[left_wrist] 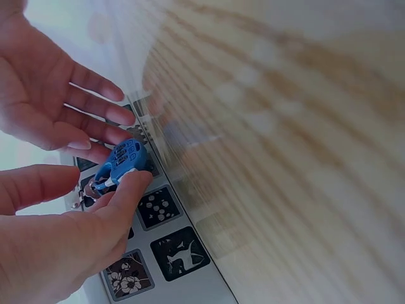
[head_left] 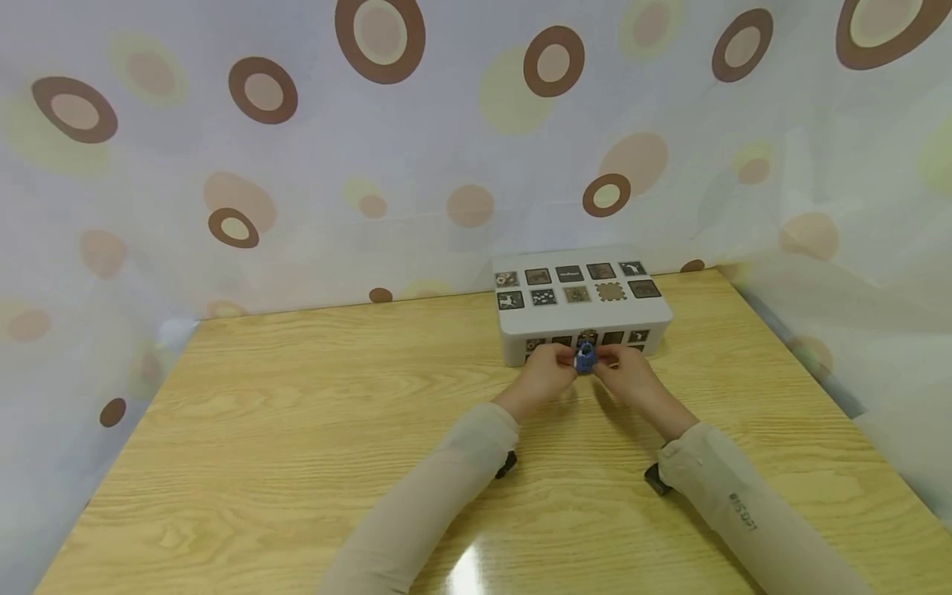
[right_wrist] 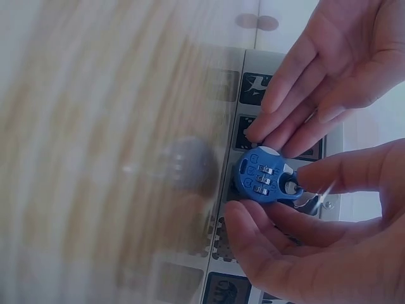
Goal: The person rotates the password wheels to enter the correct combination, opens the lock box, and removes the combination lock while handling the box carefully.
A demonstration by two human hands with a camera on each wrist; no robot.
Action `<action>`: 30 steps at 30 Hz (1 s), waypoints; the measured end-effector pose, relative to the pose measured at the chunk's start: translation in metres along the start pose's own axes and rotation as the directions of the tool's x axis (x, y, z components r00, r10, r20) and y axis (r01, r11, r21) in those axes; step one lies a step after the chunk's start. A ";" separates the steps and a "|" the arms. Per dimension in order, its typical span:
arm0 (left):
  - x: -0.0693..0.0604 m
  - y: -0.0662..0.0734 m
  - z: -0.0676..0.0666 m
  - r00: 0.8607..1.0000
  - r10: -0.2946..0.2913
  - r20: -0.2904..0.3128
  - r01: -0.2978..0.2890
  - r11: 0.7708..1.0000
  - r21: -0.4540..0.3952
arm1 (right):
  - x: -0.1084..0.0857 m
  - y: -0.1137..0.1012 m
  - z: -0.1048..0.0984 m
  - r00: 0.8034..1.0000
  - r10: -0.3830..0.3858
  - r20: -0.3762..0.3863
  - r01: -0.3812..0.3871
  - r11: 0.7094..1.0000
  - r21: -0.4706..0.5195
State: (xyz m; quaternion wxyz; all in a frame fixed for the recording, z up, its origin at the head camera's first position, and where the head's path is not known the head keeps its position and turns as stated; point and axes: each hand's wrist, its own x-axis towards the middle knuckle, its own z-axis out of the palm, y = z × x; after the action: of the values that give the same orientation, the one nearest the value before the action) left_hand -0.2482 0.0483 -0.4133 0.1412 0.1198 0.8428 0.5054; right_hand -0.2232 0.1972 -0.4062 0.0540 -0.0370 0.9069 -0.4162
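Note:
A small round blue combination padlock (head_left: 584, 360) is at the metal clasp (head_left: 588, 334) on the front of a white box (head_left: 583, 317) covered in dark square pictures. My left hand (head_left: 545, 373) holds the padlock's left side, its fingertips on the rim. From the right, the fingers of my right hand (head_left: 630, 382) grip the other side. In the right wrist view the padlock (right_wrist: 256, 172) shows three number dials, and the right thumb lies by the shackle. Whether the shackle is fully closed I cannot tell. The left wrist view shows the padlock (left_wrist: 128, 156) between both hands.
The box stands near the back edge of a wooden table (head_left: 312, 430). A pale curtain (head_left: 416, 140) with brown and yellow circles hangs behind the table and along its sides. Black wrist straps (head_left: 507, 464) show beneath both beige sleeves (head_left: 431, 504).

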 end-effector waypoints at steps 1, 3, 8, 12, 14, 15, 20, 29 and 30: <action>-0.001 0.001 0.000 1.000 -0.011 -0.008 0.011 1.000 -0.011 | 0.000 0.000 0.000 1.000 -0.001 0.001 0.001 1.000 0.001; -0.003 0.002 0.000 0.999 -0.040 -0.015 0.039 0.997 -0.065 | 0.000 0.001 0.000 1.000 0.000 0.004 0.000 1.000 0.008; -0.005 0.002 0.000 0.996 -0.086 -0.025 0.080 0.981 -0.176 | 0.000 0.001 -0.001 1.000 0.012 0.009 -0.012 0.999 0.031; -0.005 0.002 0.000 0.995 -0.093 -0.036 0.085 0.978 -0.192 | 0.000 0.001 -0.001 0.999 0.036 0.017 -0.037 0.997 0.073; -0.006 0.002 0.001 0.994 -0.097 -0.043 0.086 0.977 -0.196 | 0.000 0.001 -0.001 0.999 0.042 0.015 -0.043 0.995 0.089; -0.006 0.002 0.001 0.994 -0.101 -0.045 0.090 0.975 -0.203 | 0.001 0.001 -0.001 0.999 0.045 0.012 -0.046 0.994 0.095; -0.007 0.003 0.001 0.990 -0.130 -0.050 0.114 0.962 -0.247 | 0.003 0.004 0.000 0.999 0.053 -0.003 -0.053 0.993 0.103; -0.009 0.003 0.003 0.988 -0.146 -0.050 0.125 0.948 -0.293 | 0.004 0.007 -0.002 0.993 0.109 0.046 -0.115 0.979 0.166; -0.009 0.003 0.004 0.988 -0.149 -0.047 0.128 0.945 -0.302 | 0.004 0.007 -0.003 0.992 0.110 0.055 -0.118 0.978 0.170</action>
State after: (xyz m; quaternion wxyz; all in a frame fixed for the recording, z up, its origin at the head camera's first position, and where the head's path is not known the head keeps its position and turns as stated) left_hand -0.2384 0.0498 -0.4115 0.1636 0.0200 0.7677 0.6192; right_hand -0.2272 0.2032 -0.4096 0.1010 0.0105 0.8665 -0.4887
